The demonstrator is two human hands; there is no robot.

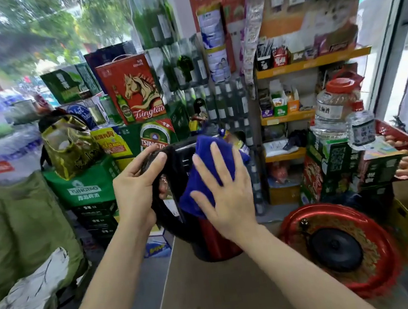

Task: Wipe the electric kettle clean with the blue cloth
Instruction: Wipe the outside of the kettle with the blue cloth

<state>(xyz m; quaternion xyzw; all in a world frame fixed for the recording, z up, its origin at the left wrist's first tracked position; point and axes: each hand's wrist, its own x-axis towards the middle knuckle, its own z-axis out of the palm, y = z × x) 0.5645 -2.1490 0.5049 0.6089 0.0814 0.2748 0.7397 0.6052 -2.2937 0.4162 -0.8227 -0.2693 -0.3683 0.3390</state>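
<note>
Far out at nine o'clock, lay a green folding chair (26,222), well apart from the work. Near the middle, at about ten o'clock from the kettle, gripped tight: the left hand (135,188), fingers curled around the black handle (168,184). Held up in the air and tipped, the electric kettle (180,162), above the brown counter (215,294), not touching it. At two o'clock from the handle, pressed flat on the kettle's side: the blue cloth (211,163). On top of the cloth, spread wide with fingers apart, the right hand (225,190), pinning the cloth rather than grabbing it. Best done, probably, with slow firm rubs and a steady grip on the handle. At four o'clock, sat a round red base (337,248) on the counter.
</note>
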